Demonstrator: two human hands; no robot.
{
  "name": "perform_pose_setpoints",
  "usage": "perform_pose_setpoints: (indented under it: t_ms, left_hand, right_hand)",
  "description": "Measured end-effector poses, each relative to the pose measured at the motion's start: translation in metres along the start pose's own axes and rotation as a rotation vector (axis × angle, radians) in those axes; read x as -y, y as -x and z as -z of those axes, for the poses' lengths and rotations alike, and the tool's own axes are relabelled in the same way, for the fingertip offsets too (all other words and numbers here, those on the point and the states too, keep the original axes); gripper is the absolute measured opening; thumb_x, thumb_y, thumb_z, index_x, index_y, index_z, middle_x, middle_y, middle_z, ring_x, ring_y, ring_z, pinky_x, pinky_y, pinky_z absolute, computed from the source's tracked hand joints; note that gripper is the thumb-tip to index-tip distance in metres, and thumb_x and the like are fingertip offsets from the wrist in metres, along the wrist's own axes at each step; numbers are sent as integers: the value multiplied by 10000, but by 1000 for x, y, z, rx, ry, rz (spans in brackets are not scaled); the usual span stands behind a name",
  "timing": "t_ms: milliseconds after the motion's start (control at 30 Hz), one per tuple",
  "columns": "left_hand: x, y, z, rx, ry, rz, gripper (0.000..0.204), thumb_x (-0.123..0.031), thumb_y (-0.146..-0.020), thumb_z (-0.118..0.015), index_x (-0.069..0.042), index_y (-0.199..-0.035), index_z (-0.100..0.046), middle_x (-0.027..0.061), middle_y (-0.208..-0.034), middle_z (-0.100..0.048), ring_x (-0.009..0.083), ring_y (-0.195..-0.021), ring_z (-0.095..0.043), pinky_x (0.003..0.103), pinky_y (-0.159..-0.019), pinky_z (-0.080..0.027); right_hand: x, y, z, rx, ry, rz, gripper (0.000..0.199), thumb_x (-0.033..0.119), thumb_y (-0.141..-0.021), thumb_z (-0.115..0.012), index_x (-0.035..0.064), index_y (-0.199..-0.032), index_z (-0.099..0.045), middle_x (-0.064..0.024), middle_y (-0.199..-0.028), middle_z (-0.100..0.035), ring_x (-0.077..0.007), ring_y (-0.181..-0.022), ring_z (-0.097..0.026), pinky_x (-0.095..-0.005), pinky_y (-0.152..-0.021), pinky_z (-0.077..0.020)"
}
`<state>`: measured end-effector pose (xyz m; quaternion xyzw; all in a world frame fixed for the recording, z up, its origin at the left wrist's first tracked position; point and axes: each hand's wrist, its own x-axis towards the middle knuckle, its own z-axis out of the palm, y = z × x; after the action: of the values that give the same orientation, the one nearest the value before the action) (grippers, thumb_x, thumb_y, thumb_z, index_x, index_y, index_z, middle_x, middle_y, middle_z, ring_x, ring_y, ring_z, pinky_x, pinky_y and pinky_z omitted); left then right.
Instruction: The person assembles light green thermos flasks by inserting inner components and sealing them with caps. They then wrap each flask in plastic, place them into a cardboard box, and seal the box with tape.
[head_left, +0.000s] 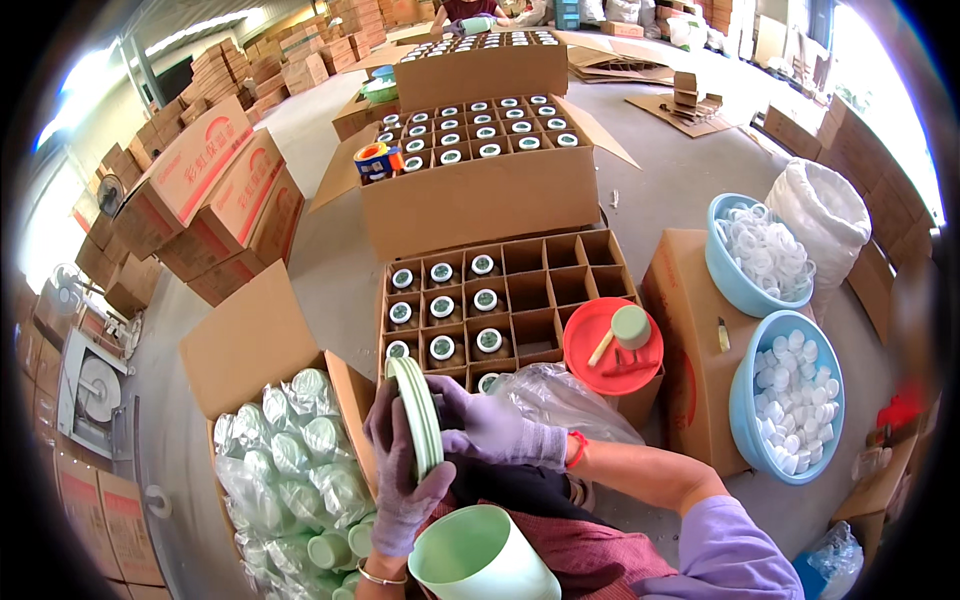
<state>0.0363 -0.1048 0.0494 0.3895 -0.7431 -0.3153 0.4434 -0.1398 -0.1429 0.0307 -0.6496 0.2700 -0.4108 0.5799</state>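
Observation:
Several thin, pale green round pieces that look like lids (418,418) stand on edge, stacked together, above my lap. My left hand (408,480), in a grey-purple glove, grips the stack from the left and below. From the right, my gloved right hand (505,432) has its curled fingers against the stack's edge; part of this hand is blurred. An open pale green tub (480,555) rests at my lap, below the lids. Just beyond my hands is a divided carton (530,290), some of its cells filled with white-rimmed, green-topped containers.
At left, an open carton (262,340) holds bagged green cups (290,455). A red lid (600,375) with a green cup sits at right. Blue basins hold white rings (762,250) and white caps (795,405). Another filled carton (480,205) stands ahead; a person (470,12) works beyond.

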Motion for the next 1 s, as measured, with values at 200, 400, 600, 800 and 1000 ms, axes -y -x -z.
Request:
perform_pose_setpoints:
  t_ms: [200, 400, 600, 800, 1000]
  left_hand:
    - [-10, 7, 33, 289, -84, 102, 774, -482, -877, -646, 3, -1433, -416, 237, -1453, -399, 400, -1354, -364, 474, -1131, -283]
    - [-45, 84, 56, 821, 59, -130, 448, -380, -817, -673, -70, -1140, -674, 91, -987, -649, 281, -975, -640, 425, -958, -469]
    - [-67, 77, 25, 578, -131, -163, 304, -337, -692, -790, -115, -884, -712, 45, -709, -600, 257, -746, -647, 384, -754, -540]
    - [-19, 70, 38, 882, 65, 206, 404, -483, -803, -667, -187, -1065, -743, 117, -919, -713, 264, -965, -675, 388, -881, -523]
    - [17, 61, 46, 232, 661, 493, 841, -694, -943, -349, 76, -996, -683, 152, -912, -695, 298, -930, -671, 484, -1032, -420]
  right_hand:
    - [-36, -2, 49, -93, 26, -3, 671, 252, -867, -733, 27, -1384, -371, -171, -1273, -526, -247, -1208, -514, -383, -1024, -429]
    - [-138, -18, 188, -386, 1236, -462, 694, 346, -732, -756, 66, -1295, -462, -274, -1182, -514, -458, -1035, -601, -480, -897, -518]
    - [-184, -46, 204, -171, 1817, -744, 411, 242, -852, -582, 145, -1251, -570, -166, -1240, -571, -349, -1078, -583, -455, -882, -478]
    - [-237, -58, 108, 306, 1195, -630, 275, 257, -875, -614, 105, -1104, -635, -139, -1186, -571, -352, -1087, -598, -492, -812, -548]
    - [-261, -25, 87, 271, 1354, -592, 447, 184, -821, -677, 51, -1219, -525, -231, -1210, -512, -413, -1086, -557, -485, -855, -543]
